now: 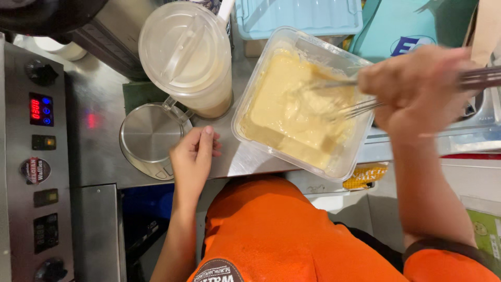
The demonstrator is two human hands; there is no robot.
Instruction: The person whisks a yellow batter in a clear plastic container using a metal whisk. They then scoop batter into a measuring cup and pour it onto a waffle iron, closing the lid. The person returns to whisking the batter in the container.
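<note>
A clear square plastic tub (250,141) full of pale yellow batter (284,104) sits on the steel counter, tipped toward me over its front edge. My right hand (417,89) grips a metal whisk (344,107) whose wires are down in the batter, blurred by motion. My left hand (194,156) rests on the counter edge, fingers loosely together, holding nothing, just left of the tub and touching the rim of a small round steel scale (148,136).
A tall clear jug (188,57) with a lid stands behind the scale. At the left is a steel machine panel (39,156) with knobs, switches and a red display. Light blue containers (297,15) stand behind the tub.
</note>
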